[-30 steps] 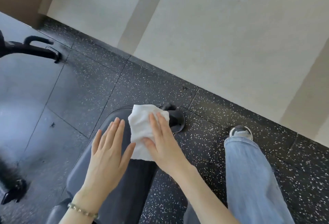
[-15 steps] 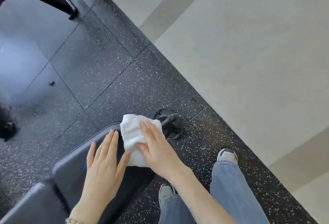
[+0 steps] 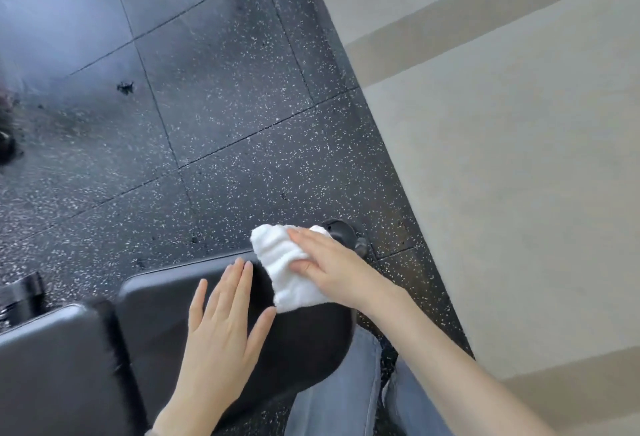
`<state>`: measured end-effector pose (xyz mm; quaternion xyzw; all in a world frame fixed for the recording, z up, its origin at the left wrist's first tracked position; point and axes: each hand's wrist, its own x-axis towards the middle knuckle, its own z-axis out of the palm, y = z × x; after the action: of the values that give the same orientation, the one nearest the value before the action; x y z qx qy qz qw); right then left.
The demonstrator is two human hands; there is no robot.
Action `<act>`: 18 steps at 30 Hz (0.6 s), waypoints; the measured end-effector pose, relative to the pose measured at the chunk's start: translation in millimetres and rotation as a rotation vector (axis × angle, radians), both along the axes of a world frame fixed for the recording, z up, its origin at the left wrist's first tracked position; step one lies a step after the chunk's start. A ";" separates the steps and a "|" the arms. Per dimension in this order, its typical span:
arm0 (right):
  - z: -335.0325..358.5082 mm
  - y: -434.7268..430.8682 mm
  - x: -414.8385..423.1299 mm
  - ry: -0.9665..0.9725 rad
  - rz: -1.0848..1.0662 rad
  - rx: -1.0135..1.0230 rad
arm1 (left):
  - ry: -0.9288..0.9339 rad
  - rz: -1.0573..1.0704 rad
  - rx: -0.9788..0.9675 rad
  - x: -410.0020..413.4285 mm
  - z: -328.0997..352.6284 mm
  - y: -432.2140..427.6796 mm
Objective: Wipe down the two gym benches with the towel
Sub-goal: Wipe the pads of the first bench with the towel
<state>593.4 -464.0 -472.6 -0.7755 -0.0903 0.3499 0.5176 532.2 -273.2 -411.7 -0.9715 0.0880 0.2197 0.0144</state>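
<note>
White terry cloth lay bunched under the right hand [image 3: 330, 267], whose fingers stretched fairly straight across the towel [image 3: 282, 271] and pressed it down, thumb lying along its near side; no fingers curled round it. The towel sat on the far end of the bench [image 3: 162, 300], at the rounded edge of the black padded seat, with part of it hanging past that edge. The left hand [image 3: 221, 331] rested flat on the same pad just beside the towel, fingers straight and close together, thumb spread out toward the cloth, holding nothing. A second black pad [image 3: 52, 373] adjoined the seat on the left, with a narrow gap between the two. Just beyond the towel a dark round foot [image 3: 343, 229] of the bench frame stood on the floor. Blue jeans [image 3: 346, 397] showed below the right forearm, close against the seat's near edge. Black rubber floor tiles [image 3: 214, 117] flecked with white spread out past the bench, ending at a pale wall [image 3: 519, 176] with tan bands on the right.
</note>
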 end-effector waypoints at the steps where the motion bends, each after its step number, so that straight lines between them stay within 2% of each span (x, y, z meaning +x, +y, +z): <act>1: -0.1 4.4 8.1 -0.034 0.043 -0.016 | 0.002 -0.002 -0.012 2.1 -1.3 3.7; 6: 0.1 -12.1 0.5 0.062 0.066 -0.007 | 0.046 0.011 -0.095 0.1 -1.4 16.4; 10: 8.9 7.2 25.6 0.052 0.196 -0.109 | 0.062 0.034 -0.143 2.5 0.4 33.5; 14: 13.3 50.2 50.8 -0.036 0.361 -0.166 | 0.074 0.117 -0.155 7.0 0.3 51.0; 18: 16.8 35.0 50.6 0.044 0.394 -0.182 | 0.100 0.180 -0.154 8.0 2.0 63.6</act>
<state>643.9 -429.0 -455.8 -0.7786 -0.1968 0.4681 0.3687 540.2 -209.6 -409.7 -0.9615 0.0175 0.2611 -0.0843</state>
